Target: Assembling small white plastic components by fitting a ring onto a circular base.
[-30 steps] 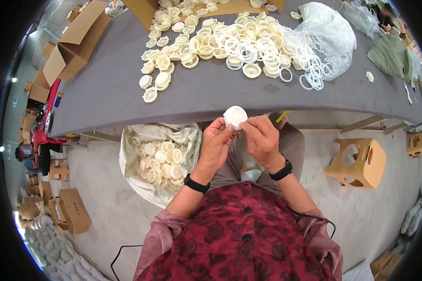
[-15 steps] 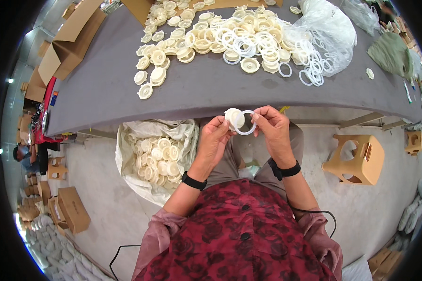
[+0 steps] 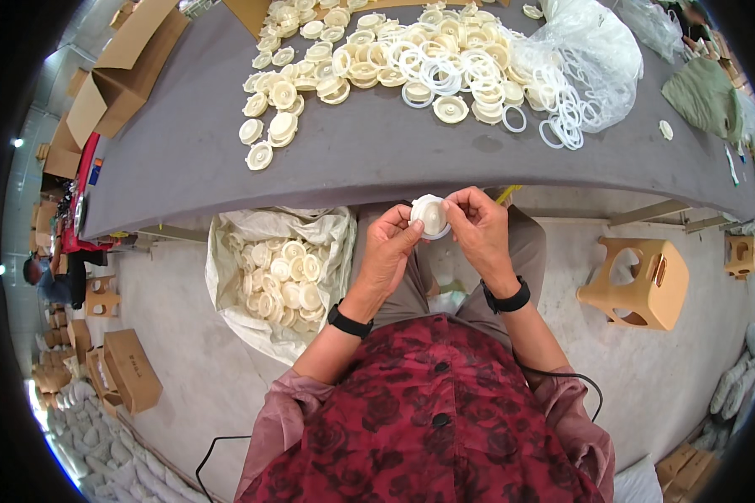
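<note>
Head view, left hand (image 3: 387,250): gripping the round cream lid (image 3: 429,215) by its left edge, between thumb and fingers.
Right hand (image 3: 483,235): pinching at the lid's right edge, apparently gripping the pale ring (image 3: 441,235) there.
Lid: being held face toward the camera above the lap, just off the near edge of the grey table (image 3: 352,151).
Ring: showing along the lid's lower right rim; with fingers hiding part, not revealing whether sitting snug.
Step, as judged: probably fitting ring to lid; best done by keeping the lid steady in the left fingers, anchoring one side of the ring, then easing it evenly around the rim.
Care: avoiding twisting or overstretching; checking the whole circle for raised stretches.
Sack (image 3: 224,281): standing left of the legs, holding many similar lids.
Heap of lids (image 3: 365,67): lying on the table, mixing with loose rings (image 3: 569,126).
Brown carton (image 3: 132,373): carrying a short dark print, too small for sure reading.
Lid and ring markings: showing nothing legible.
Wristbands (image 3: 350,322): showing plain black, revealing no readable label.
</note>
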A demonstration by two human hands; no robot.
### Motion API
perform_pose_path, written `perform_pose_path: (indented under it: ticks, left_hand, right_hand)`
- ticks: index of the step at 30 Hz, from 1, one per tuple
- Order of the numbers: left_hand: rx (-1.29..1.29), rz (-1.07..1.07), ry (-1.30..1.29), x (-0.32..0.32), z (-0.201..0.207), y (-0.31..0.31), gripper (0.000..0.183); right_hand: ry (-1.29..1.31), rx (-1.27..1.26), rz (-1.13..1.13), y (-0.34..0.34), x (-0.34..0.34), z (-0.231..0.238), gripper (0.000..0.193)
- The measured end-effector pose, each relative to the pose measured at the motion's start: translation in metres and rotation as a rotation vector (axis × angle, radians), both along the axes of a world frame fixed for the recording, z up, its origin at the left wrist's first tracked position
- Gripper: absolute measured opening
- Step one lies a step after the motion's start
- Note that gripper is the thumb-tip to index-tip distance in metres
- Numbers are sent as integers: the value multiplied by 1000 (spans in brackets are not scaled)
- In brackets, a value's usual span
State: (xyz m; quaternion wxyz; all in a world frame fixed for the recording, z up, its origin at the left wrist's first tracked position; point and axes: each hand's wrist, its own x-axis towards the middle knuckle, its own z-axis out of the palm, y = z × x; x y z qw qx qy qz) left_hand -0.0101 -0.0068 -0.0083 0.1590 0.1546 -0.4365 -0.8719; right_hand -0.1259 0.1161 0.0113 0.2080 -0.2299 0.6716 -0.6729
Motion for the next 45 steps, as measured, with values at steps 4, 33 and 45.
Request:
perform_pose_path:
  ticks: [4,33,45]
  left_hand:
    - [41,-22,33,1,-4,-2,16]
    - [296,25,77,0,-15,2,24]
    - [275,9,143,4,-21,-1,32]
  right_hand:
    - [-36,0,23,0,-1,-1,15]
    - [1215,-10,-65,0,17,-2,29]
    - [526,-77,-102,10,17,-13,13]
